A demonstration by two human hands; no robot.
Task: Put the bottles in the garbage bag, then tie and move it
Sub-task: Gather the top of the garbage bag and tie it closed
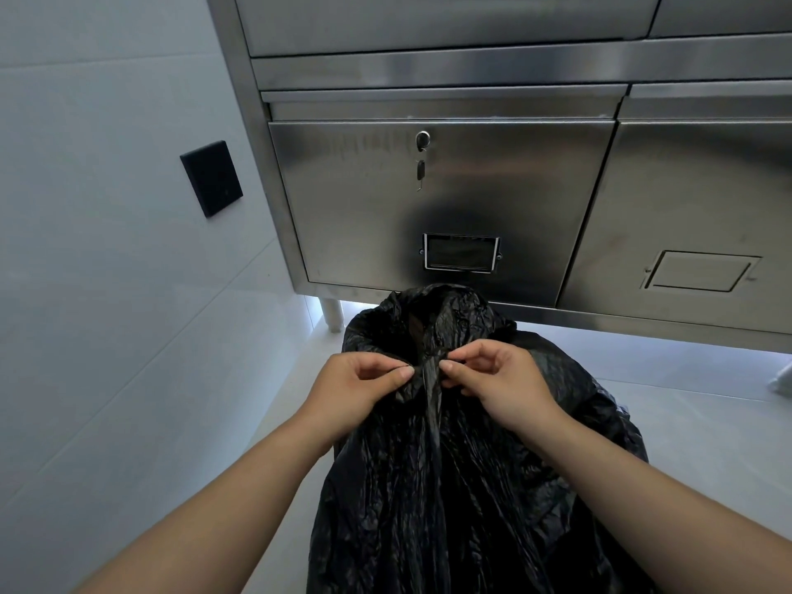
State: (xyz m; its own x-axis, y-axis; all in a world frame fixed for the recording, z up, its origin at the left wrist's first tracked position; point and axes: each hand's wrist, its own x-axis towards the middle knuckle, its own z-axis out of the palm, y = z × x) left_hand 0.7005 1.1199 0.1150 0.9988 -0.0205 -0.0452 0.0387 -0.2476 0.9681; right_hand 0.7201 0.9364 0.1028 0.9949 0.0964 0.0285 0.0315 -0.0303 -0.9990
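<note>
A black garbage bag (450,486) stands on the floor in front of me, full and crumpled, its top gathered into a twisted neck between my hands. My left hand (360,390) pinches the gathered plastic from the left with thumb and forefinger. My right hand (499,381) pinches the same neck from the right. Loose plastic from the bag's mouth rises behind my fingers. No bottles show; the bag's inside is hidden.
A stainless steel cabinet (450,186) with a keyed door stands directly behind the bag, on short legs. A white wall (107,293) with a black switch plate (211,178) runs along the left. Pale floor (685,413) lies to the right, with a white object (782,381) at the right edge.
</note>
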